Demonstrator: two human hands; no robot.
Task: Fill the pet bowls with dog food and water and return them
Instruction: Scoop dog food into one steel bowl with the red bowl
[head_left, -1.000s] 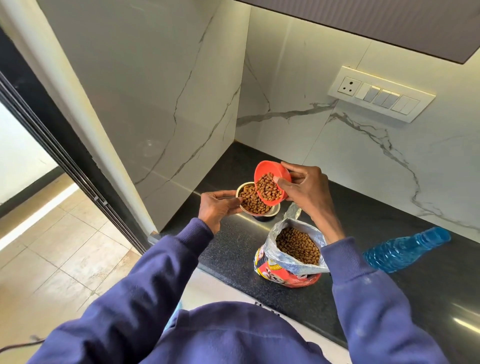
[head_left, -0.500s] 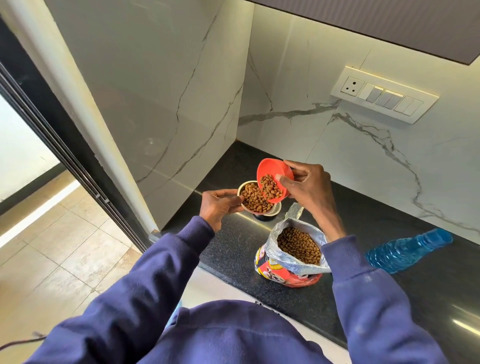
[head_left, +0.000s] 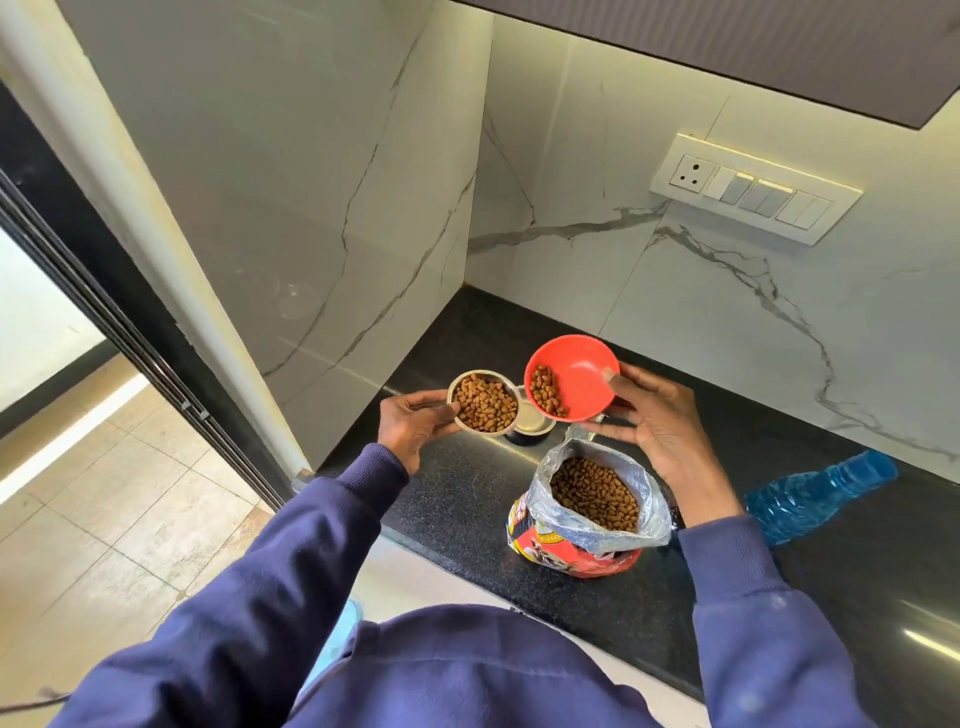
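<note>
My left hand (head_left: 415, 423) grips a small steel pet bowl (head_left: 484, 401) heaped with brown kibble, lifted off the counter. My right hand (head_left: 657, 415) holds a red plastic bowl (head_left: 576, 375) by its rim and underside, tilted left, with a small pile of kibble at its lower edge. The two bowls are apart, side by side. Below them a second steel bowl (head_left: 530, 422) stands on the black counter (head_left: 467, 509). An open dog food bag (head_left: 592, 512) stands in front, full of kibble.
A blue water bottle (head_left: 815, 491) lies on its side at the right of the counter. Marble walls close the corner at left and back; a switch panel (head_left: 753, 187) is on the back wall. The tiled floor (head_left: 104, 519) and a sliding door track lie left.
The red bowl was over the steel bowl pouring kibble; it now sits apart to the right with little left. My left hand has lifted the filled steel bowl leftward, uncovering the second steel bowl.
</note>
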